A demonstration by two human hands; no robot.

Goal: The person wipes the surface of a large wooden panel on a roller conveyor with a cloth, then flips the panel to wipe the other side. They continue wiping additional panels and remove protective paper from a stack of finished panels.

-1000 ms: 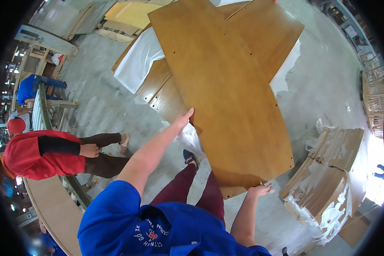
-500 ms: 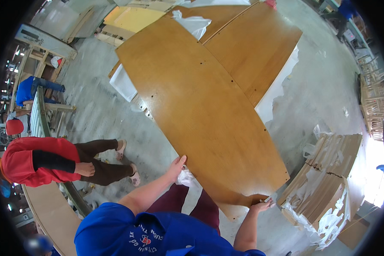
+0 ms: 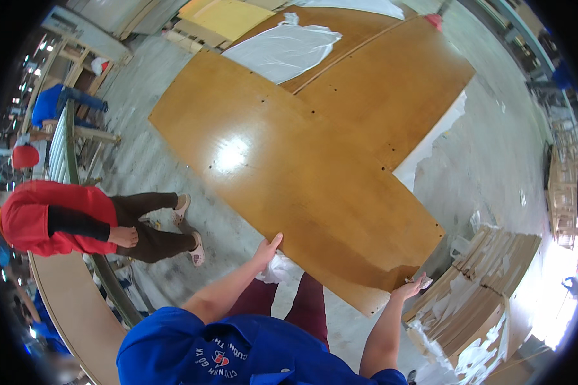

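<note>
The board (image 3: 289,186) has swung lower and flatter. The left hand (image 3: 268,247) and right hand (image 3: 410,287) grip its near edge. Beyond lies another board (image 3: 392,83); cardboard (image 3: 481,282) sits right; a person (image 3: 58,218) stands left.

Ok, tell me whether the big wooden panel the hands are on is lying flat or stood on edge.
Lying flat. The big wooden panel shows its broad glossy face upward, overlapping another panel; the left hand and right hand grip its near edge.
</note>
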